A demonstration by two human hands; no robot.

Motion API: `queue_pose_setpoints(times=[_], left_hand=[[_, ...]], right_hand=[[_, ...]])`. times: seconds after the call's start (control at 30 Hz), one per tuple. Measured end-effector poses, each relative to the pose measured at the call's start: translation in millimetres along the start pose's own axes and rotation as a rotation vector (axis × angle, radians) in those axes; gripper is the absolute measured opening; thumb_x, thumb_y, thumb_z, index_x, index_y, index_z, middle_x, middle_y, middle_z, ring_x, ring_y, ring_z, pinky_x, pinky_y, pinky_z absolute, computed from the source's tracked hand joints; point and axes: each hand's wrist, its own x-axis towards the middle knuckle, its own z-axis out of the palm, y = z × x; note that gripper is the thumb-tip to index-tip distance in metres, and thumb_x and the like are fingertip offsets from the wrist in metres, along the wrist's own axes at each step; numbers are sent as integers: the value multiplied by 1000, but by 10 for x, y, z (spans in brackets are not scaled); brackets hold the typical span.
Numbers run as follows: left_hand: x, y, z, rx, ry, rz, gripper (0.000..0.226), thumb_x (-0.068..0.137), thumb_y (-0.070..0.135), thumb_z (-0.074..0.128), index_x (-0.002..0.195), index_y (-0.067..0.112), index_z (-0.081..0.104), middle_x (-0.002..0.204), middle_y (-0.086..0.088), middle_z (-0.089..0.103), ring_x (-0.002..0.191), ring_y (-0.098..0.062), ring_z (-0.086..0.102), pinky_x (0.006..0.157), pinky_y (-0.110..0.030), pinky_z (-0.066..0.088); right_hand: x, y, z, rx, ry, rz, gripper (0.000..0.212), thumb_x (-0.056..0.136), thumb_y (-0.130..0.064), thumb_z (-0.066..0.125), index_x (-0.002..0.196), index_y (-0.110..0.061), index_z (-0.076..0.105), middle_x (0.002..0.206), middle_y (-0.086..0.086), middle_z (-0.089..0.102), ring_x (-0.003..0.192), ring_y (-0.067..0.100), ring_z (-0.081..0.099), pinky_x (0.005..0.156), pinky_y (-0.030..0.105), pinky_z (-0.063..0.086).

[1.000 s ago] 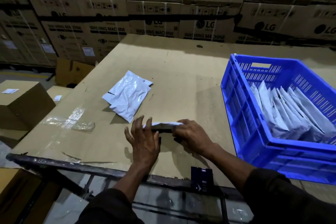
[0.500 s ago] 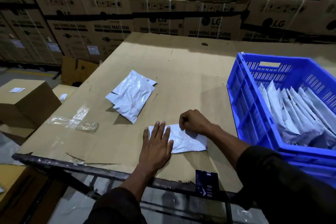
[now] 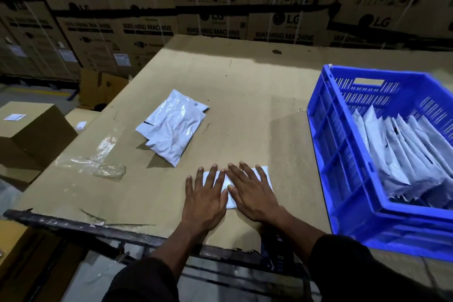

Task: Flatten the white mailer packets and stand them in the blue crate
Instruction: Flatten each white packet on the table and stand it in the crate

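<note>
**Ravi:** Down at the near edge of the bench (image 3: 245, 95), both hands are flat on one white packet (image 3: 263, 175). Left hand (image 3: 204, 200) covers its left end, right hand (image 3: 252, 193) sits across the middle, thumbs almost meeting.

**Meg:** And nothing gripped, Ravi. Fingers (image 3: 213, 176) on both hands are spread wide and pressing palm-down; the packet lies underneath them, only its far corners and a strip between the thumbs peeking out.

**Ravi:** How would you expect it to handle?

**Meg:** Looks thin, soft and light, glossy film, so probably slippery. It should squash flat easily but flop when lifted. I'd pinch it along one long edge, both hands, so it stays straight on the way over.

**Ravi:** The blue crate (image 3: 343, 154) waits just to the right, resting on the bench, with a row of white packets (image 3: 402, 147) already standing and leaning inside. Room near the front wall, by my reckoning.

**Meg:** Still more to do, though: a small pile of packets (image 3: 171, 127) lies further back and to the left, well clear of both hands. Crinkled clear wrap (image 3: 98, 164) sits left of that, out of play.

**Ravi:** So, pressing stage, as I judge it, with the lift to come
</note>
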Motion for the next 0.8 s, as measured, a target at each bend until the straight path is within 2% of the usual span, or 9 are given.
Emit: queue_pose_setpoints(times=[0.27, 0.47, 0.6, 0.8], left_hand=[[39, 4, 51, -19, 1, 10, 58, 103, 45, 29, 152, 21, 49, 162, -4, 40, 144, -41, 41, 107, -66, 36], [0, 21, 17, -18, -35, -7, 61, 102, 47, 29, 155, 21, 44, 163, -3, 38, 146, -40, 39, 107, -67, 37], [-19, 30, -28, -23, -22, -11, 63, 101, 47, 30, 156, 20, 42, 166, -6, 33, 150, -36, 34, 109, -64, 38], [-65, 36, -43, -49, -19, 36, 60, 100, 45, 33, 154, 21, 44, 164, -5, 37, 147, -32, 39, 107, -59, 41]], right_hand=[[25, 18, -20, 25, -60, 49, 55, 104, -46, 22, 152, -25, 40, 160, -8, 34, 149, 17, 27, 119, 49, 11], [-24, 137, -85, 55, -121, -22, 69, 99, -59, -2, 158, -31, 20, 167, -8, 12, 154, 18, 8, 121, 50, -2], [-94, 187, -108, 11, -121, 0, 58, 104, -58, 11, 158, -38, 12, 167, -12, 8, 154, 17, 3, 118, 54, -4], [-102, 164, -61, -34, -121, 8, 56, 105, -54, 16, 158, -36, 17, 166, -11, 14, 153, 19, 10, 118, 60, 7]])
